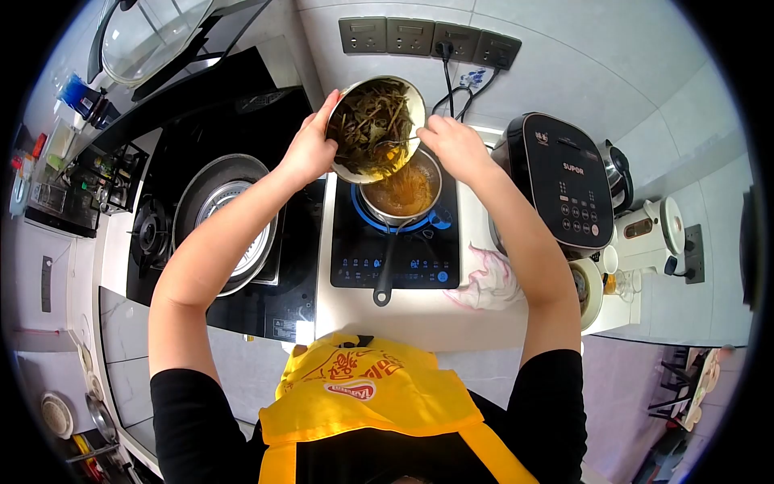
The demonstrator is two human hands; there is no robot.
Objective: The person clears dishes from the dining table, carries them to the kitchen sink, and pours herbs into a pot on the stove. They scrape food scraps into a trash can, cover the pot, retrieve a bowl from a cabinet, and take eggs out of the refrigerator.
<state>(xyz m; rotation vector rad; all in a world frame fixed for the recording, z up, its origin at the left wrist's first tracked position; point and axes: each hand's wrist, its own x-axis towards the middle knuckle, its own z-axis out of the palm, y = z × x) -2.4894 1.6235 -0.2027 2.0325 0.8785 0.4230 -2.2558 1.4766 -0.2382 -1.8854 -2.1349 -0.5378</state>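
Note:
My left hand (313, 141) grips the left rim of a white bowl (416, 105), which is tilted over a small pot. Dark leafy strips (371, 117) and some yellowish liquid fill the bowl. My right hand (453, 143) pinches a thin metal utensil (401, 142) whose far end reaches into the leaves. Brown liquid (401, 192) runs from the bowl's lower edge into the saucepan (437, 173) below. That saucepan stands on a black induction cooktop (347, 250), its dark handle (386, 270) pointing toward me.
Left of the cooktop, a large pan (187, 194) with a metal steamer rack sits on the gas stove. A black rice cooker (568, 181) stands at the right. Beside the cooktop lies a crumpled cloth (490, 281). Cables hang from wall sockets (431, 42).

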